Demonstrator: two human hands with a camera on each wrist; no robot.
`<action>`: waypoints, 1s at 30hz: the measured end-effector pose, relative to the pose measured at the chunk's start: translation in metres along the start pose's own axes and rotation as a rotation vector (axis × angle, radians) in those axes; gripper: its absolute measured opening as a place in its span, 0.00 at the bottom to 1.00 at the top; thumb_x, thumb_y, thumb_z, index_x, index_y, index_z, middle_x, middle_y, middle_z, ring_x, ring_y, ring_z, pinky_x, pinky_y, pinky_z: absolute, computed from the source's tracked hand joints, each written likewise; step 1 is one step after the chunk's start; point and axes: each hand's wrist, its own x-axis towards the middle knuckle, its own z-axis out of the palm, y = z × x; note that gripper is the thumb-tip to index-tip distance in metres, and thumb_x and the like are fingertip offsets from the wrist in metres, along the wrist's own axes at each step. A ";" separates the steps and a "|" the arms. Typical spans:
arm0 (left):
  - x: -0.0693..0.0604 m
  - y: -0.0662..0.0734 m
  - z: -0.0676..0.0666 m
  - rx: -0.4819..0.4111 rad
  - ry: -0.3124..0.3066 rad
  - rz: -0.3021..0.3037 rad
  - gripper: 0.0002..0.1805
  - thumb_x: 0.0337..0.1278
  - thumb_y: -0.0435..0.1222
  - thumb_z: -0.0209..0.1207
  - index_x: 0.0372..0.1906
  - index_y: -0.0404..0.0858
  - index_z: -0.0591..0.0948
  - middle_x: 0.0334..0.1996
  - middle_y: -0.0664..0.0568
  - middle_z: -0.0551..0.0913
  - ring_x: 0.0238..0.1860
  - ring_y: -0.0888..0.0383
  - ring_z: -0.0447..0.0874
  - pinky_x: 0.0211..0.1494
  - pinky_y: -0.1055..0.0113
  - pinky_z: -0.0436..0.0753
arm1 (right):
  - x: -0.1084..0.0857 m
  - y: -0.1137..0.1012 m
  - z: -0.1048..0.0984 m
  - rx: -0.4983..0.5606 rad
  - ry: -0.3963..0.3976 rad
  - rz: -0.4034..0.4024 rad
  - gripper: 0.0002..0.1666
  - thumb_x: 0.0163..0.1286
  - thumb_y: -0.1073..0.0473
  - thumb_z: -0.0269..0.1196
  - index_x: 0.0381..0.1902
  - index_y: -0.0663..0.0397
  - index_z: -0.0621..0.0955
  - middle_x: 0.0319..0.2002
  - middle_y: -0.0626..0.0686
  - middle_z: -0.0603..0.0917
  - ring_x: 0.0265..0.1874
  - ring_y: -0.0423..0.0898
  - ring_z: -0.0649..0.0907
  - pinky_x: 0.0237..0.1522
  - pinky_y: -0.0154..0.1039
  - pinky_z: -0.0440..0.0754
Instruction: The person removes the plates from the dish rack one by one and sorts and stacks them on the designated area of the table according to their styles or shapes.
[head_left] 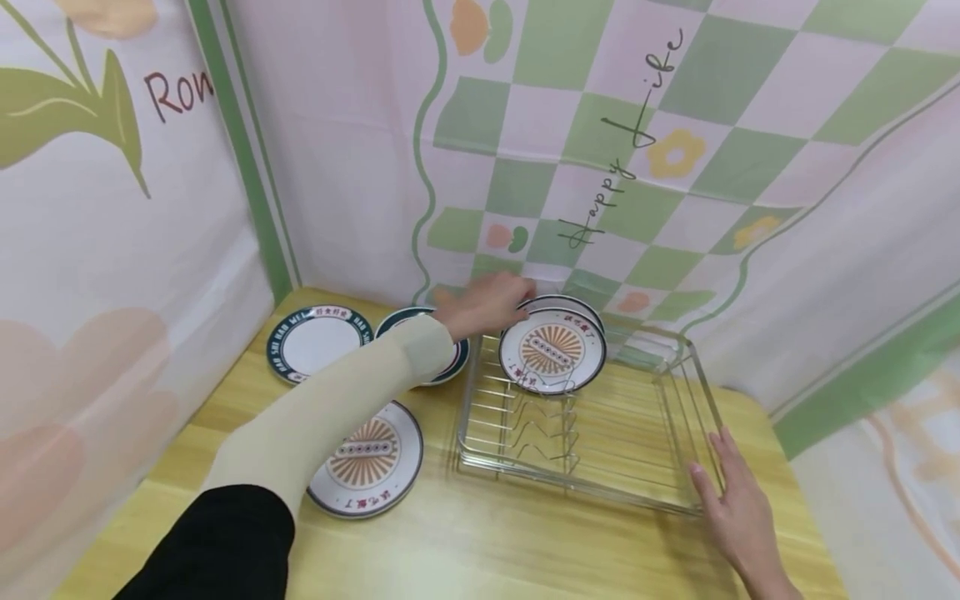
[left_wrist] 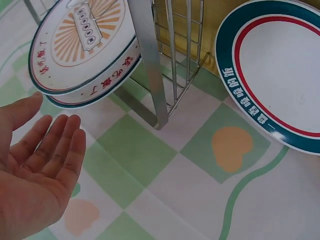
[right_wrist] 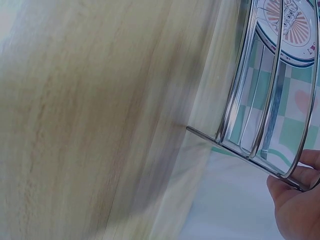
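Observation:
Two white plates with an orange sunburst, a front plate (head_left: 553, 350) and a rear plate (head_left: 562, 302), lean in the left part of a wire dish rack (head_left: 703, 392). Beside their upper left edge is my left hand (head_left: 483, 304). In the left wrist view its fingers are loosely spread, nothing is in the palm, and the thumb tip is close to the plate rim; contact is unclear. My right hand (head_left: 738, 508) grips the rack's right end. The right wrist view shows thumb and fingers around the wire corner, the fingers partly hidden behind it.
At the back left of the wooden table (head_left: 480, 550) lie a green-rimmed plate (head_left: 318, 343) and another green-rimmed plate (left_wrist: 280, 75), partly behind my left arm. Sunburst plates (head_left: 367, 454) lie stacked at front left. A patterned cloth (head_left: 525, 183) hangs close behind the rack.

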 end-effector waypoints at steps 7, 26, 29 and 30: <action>0.013 0.007 0.008 -0.030 -0.040 -0.033 0.13 0.71 0.34 0.65 0.57 0.39 0.85 0.51 0.50 0.88 0.50 0.56 0.85 0.55 0.66 0.83 | 0.001 0.000 -0.001 0.002 0.003 -0.011 0.36 0.84 0.56 0.54 0.82 0.64 0.60 0.84 0.63 0.53 0.75 0.78 0.60 0.79 0.69 0.50; 0.041 0.012 0.035 0.019 -0.097 0.015 0.22 0.70 0.38 0.68 0.65 0.39 0.83 0.62 0.49 0.85 0.61 0.54 0.82 0.66 0.64 0.79 | 0.002 -0.003 -0.002 0.008 -0.005 0.010 0.36 0.84 0.55 0.53 0.82 0.62 0.59 0.84 0.62 0.52 0.74 0.80 0.61 0.78 0.71 0.51; 0.043 0.012 0.038 0.033 -0.105 0.020 0.19 0.70 0.39 0.68 0.62 0.39 0.85 0.57 0.49 0.87 0.56 0.55 0.83 0.63 0.65 0.81 | 0.002 -0.002 -0.002 0.004 0.003 0.008 0.37 0.84 0.55 0.54 0.82 0.63 0.59 0.84 0.62 0.53 0.75 0.79 0.62 0.79 0.69 0.51; 0.043 0.013 0.039 0.035 -0.107 0.022 0.18 0.71 0.39 0.68 0.60 0.39 0.86 0.54 0.49 0.88 0.53 0.56 0.84 0.59 0.65 0.81 | 0.002 -0.002 -0.002 0.003 0.005 0.008 0.37 0.84 0.55 0.54 0.82 0.63 0.60 0.84 0.62 0.54 0.75 0.79 0.62 0.79 0.68 0.51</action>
